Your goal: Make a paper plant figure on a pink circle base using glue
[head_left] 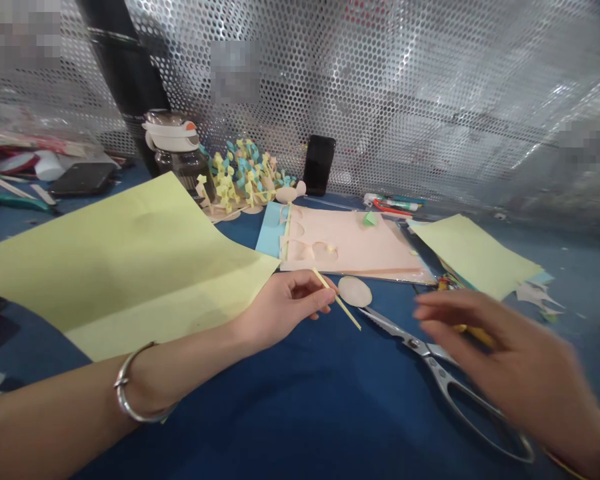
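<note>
A thin yellow paper strip is pinched tight by the left hand, while the right hand is held open above the scissors

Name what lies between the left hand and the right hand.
In the head view, a pale oval paper cutout and steel scissor blades separate the left hand and right hand.

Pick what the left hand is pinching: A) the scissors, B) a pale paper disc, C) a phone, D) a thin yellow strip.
D: the left hand pinches a thin yellow strip between thumb and fingers.
</note>
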A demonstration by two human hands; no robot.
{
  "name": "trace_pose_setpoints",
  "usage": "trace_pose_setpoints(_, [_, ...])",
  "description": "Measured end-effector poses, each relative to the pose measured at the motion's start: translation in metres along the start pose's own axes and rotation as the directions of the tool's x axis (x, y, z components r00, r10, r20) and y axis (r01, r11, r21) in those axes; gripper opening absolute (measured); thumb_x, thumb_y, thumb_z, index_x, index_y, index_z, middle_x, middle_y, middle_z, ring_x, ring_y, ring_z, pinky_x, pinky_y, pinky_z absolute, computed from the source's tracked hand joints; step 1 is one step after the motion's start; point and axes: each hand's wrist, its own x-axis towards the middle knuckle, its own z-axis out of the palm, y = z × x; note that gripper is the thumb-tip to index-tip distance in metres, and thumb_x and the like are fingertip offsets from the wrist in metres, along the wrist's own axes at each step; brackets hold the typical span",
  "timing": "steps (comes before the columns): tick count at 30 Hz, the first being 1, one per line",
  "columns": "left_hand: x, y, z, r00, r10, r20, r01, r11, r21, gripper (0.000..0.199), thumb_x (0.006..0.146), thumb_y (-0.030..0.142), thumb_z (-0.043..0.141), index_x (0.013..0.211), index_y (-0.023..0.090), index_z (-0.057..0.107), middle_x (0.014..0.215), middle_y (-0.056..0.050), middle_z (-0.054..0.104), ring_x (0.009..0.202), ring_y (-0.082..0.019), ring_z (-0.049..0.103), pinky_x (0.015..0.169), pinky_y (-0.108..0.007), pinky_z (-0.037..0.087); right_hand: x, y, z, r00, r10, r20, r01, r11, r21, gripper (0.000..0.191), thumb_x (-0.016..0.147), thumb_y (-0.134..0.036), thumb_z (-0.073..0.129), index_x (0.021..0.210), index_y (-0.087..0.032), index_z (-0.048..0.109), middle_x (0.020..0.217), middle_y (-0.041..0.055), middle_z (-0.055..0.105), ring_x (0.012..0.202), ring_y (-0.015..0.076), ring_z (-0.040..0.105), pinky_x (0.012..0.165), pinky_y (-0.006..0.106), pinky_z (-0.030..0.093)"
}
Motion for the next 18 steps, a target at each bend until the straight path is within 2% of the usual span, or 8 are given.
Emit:
trace_pose_setpoints(2, [0.0,-0.001,0.0,1.0,0.005,0.005,-0.005,1.0,-0.012,0.02,0.082,0.035,0.065,0.083,0.015,0.066,0.084,-0.002,0.066,0.075,-0.011,0.062,0.064,-0.022,0.05,0.024,-0.02,0.028,0.985,-0.083,0.151,0.081,0.997,0.019,0.019,0.084,-0.034,0.064,0.101,-0.027,0.059,0.091,0.0021,0.068,0.077,0.0186,0.066,0.072,0.032,0.055])
trace_pose_setpoints(4, [0.0,-0.002,-0.001,1.0,0.02,0.013,-0.019,1.0,-0.022,0.02,0.082,0.035,0.065,0.087,0.016,0.067,0.078,-0.001,0.066,0.074,-0.013,0.061,0.065,-0.023,0.05,0.037,-0.032,0.051,0.965,-0.103,0.241,0.084,0.993,0.087,0.023,0.083,-0.032,0.065,0.102,-0.026,0.055,0.09,0.0014,0.068,0.077,0.0176,0.066,0.07,0.031,0.056])
trace_pose_setpoints(7, [0.001,-0.002,0.0,0.999,0.031,0.022,-0.031,0.999,-0.035,0.018,0.082,0.033,0.065,0.086,0.016,0.067,0.078,-0.002,0.068,0.072,-0.012,0.061,0.064,-0.024,0.049,0.04,-0.033,0.07,0.964,-0.083,0.251,0.031,0.979,0.203,0.024,0.081,-0.028,0.067,0.098,-0.025,0.05,0.085,0.0013,0.068,0.075,0.0173,0.067,0.068,0.03,0.056])
trace_pose_setpoints(12, [0.001,0.001,0.001,0.999,0.022,0.03,-0.022,1.0,-0.004,0.016,0.081,0.03,0.065,0.086,0.016,0.069,0.076,-0.001,0.067,0.066,-0.011,0.058,0.063,-0.023,0.048,0.038,-0.023,0.074,0.983,-0.043,0.177,-0.017,0.945,0.328,0.018,0.081,-0.021,0.066,0.091,-0.024,0.052,0.077,-0.0022,0.067,0.069,0.0128,0.067,0.064,0.022,0.056])
trace_pose_setpoints(18, [-0.001,0.003,0.002,1.0,0.016,0.019,-0.018,0.996,0.084,0.013,0.08,0.028,0.066,0.087,0.018,0.069,0.076,0.001,0.068,0.067,-0.01,0.058,0.062,-0.021,0.046,0.039,-0.019,0.071,0.974,-0.027,0.226,-0.05,0.944,0.327,0.016,0.081,-0.019,0.065,0.095,-0.025,0.058,0.077,-0.0026,0.068,0.068,0.0117,0.067,0.063,0.02,0.056])
